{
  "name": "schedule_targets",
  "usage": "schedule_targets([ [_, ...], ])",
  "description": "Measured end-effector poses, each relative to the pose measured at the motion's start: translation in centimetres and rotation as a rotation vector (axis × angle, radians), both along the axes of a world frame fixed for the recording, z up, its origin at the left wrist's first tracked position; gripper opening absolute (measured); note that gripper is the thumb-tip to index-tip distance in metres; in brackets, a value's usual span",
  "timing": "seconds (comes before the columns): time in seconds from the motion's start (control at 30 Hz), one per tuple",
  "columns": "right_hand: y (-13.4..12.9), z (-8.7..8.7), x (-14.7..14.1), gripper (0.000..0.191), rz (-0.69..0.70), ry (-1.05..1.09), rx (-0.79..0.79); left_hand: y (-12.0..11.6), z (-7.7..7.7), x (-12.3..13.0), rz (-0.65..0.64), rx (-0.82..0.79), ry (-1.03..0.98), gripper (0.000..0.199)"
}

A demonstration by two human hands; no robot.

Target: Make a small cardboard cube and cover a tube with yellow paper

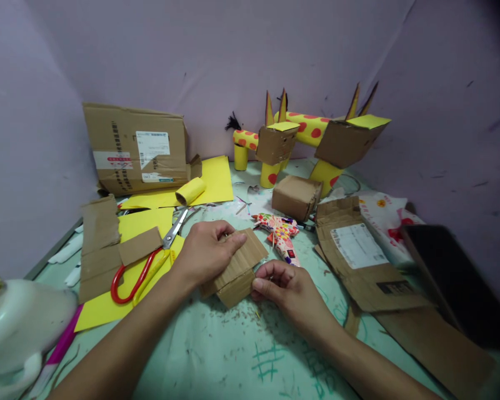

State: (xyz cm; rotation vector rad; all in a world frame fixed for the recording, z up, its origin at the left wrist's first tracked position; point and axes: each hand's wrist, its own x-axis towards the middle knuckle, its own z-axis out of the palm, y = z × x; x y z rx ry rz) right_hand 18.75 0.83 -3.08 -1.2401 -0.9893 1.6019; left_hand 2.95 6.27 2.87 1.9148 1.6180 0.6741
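A small box-like piece of folded brown cardboard (237, 272) is held between both hands above the green tabletop. My left hand (206, 250) grips it from the upper left, thumb lying along the top panel. My right hand (285, 289) pinches its right side near the lower corner. Just beyond the hands lies a hot glue gun (280, 233) with a colourful floral pattern. To the left, scissors (150, 261) with red and yellow handles rest on yellow paper (104, 311), beside a small cardboard rectangle (140, 246).
Two spotted giraffe-like cardboard figures (277, 144) stand at the back, near a closed small box (296, 197). A large carton (137, 147) leans at back left. Flattened cardboard (358, 266) and a dark phone (454, 283) are right. A white mug (20, 328) stands left.
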Motion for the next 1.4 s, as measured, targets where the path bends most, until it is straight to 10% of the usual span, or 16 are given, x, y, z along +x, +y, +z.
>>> schedule_targets([
  [1.4, -0.3, 0.1, -0.1, 0.02, -0.043, 0.049, 0.013, -1.0, -1.0, 0.0, -0.073, 0.192, 0.278, 0.03],
])
